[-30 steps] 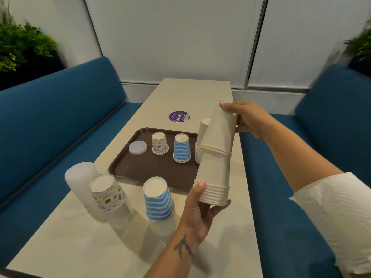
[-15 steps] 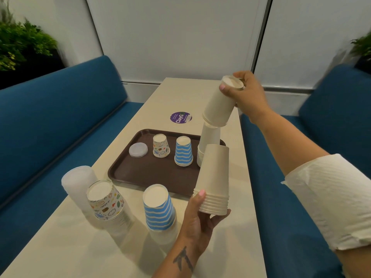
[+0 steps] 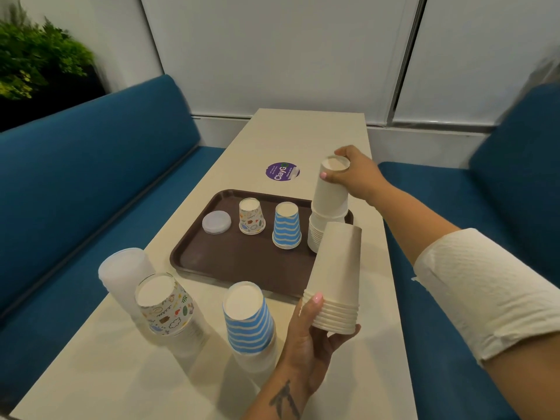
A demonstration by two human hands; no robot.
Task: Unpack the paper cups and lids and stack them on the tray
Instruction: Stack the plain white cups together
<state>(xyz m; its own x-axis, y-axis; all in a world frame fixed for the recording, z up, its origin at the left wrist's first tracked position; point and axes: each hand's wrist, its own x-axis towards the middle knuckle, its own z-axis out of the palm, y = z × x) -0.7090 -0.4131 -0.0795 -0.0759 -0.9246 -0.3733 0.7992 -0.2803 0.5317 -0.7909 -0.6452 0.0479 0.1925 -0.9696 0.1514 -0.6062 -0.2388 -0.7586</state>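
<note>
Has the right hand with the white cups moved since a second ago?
Yes. The right hand carried its white cups away from the left hand's stack, farther across the table, down onto the white stack on the brown tray.

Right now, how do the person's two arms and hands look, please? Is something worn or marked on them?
The left hand has a pale pink painted nail, and a small dark tattoo sits on the bare left forearm near the wrist. The right hand also shows a pink nail. The right arm is bare up to a white textured sleeve, rolled or ending near the elbow. No rings, watch or bracelets are visible.
</note>
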